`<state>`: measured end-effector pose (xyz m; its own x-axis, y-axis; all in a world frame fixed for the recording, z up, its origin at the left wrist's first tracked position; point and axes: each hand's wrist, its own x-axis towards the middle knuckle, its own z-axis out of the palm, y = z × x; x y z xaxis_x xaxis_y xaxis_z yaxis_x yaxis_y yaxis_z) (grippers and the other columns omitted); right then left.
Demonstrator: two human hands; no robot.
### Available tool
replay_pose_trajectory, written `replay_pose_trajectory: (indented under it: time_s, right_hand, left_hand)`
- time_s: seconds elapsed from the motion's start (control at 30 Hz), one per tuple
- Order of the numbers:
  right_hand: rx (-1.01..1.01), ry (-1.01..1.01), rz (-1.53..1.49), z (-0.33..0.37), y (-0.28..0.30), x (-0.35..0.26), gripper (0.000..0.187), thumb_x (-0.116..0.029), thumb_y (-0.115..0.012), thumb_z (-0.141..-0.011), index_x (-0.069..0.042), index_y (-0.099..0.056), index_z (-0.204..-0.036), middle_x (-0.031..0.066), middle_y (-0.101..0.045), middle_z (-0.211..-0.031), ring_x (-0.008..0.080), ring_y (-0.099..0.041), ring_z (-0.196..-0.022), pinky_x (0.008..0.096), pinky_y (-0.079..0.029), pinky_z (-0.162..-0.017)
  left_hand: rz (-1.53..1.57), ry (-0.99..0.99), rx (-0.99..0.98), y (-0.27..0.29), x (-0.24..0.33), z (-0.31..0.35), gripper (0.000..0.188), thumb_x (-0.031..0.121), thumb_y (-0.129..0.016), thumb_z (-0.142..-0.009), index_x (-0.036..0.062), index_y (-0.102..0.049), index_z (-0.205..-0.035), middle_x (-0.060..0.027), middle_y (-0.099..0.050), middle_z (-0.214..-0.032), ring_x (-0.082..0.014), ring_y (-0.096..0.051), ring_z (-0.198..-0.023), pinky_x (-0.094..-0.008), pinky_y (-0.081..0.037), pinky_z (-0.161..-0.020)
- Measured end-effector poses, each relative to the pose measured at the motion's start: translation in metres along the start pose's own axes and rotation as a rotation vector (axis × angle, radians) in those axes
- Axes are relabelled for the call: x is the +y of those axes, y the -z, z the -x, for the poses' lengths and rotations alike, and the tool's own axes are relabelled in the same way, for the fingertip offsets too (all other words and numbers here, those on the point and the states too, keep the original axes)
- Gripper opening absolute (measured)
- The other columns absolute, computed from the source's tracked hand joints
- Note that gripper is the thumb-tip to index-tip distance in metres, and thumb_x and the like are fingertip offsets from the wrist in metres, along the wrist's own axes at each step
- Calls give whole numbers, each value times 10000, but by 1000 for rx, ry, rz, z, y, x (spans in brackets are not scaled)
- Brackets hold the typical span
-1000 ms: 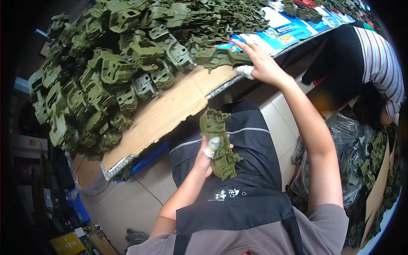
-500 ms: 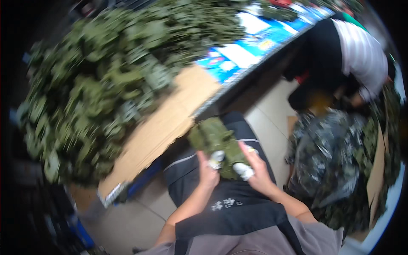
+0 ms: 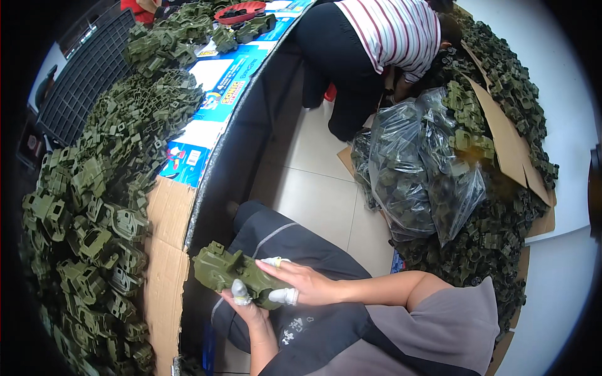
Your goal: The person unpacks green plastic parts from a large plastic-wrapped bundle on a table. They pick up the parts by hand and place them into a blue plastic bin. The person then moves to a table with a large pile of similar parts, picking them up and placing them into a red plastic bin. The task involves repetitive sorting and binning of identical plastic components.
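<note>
An olive-green plastic toy vehicle body [image 3: 216,268] is held over my lap between both hands. My left hand [image 3: 251,311] grips it from below at the near side, the thumb wrapped in white tape pressed against its edge. My right hand [image 3: 308,283] closes on the other end, with white wrapping on the thumb and a fingertip. Beside them, on the table to the left, lies a big heap of similar green toy vehicle parts [image 3: 88,244]. The underside of the held piece is hidden.
Brown cardboard [image 3: 166,250] and blue printed card [image 3: 235,69] line the table edge. A red tray [image 3: 240,11] sits at the far end. At right, clear plastic bags [image 3: 407,169] of parts lie by a large pile [image 3: 501,250]. A co-worker in a striped shirt [image 3: 392,31] bends over there.
My view has swung to the right, so the table and heap now lie farther left. Both hands still hold the toy vehicle body, which appears turned. The co-worker remains bent over the pile.
</note>
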<state>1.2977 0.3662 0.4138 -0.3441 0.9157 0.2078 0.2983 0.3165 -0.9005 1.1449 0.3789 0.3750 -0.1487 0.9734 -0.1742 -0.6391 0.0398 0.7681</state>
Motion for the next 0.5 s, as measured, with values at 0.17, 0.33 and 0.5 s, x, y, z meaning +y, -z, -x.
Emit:
replay_pose_trajectory:
  time_s: [0.17, 0.33, 0.5]
  right_hand:
    - [-44, 116, 32, 1, -4, 8, 713, -166, -574, -770, -81, -164, -1347, 199, -425, -1160, 348, -410, -1063, 379, -350, -895]
    - [-256, 46, -96, 1, 8, 11, 677, -271, -480, -842, -88, -83, -1358, 171, -245, -1329, 348, -254, -1213, 382, -246, -987]
    - [-172, -56, -251, 11, -2, 15, 694, -322, -446, -860, -98, -21, -1360, 141, -90, -1400, 301, -132, -1284, 359, -165, -1031]
  left_hand:
    - [144, 157, 13, 13, -1, 1, 494, 200, -464, -863, 139, -244, -1301, -112, -391, -1231, -232, -447, -1081, -379, -403, -891]
    - [-221, -51, -94, -1, 2, 3, 543, 142, -544, -804, 143, -271, -1274, -103, -402, -1218, -236, -489, -1024, -371, -452, -838]
    - [-225, -86, -73, -14, 1, 8, 563, 151, -554, -797, 142, -266, -1281, -101, -393, -1228, -239, -470, -1048, -380, -431, -862]
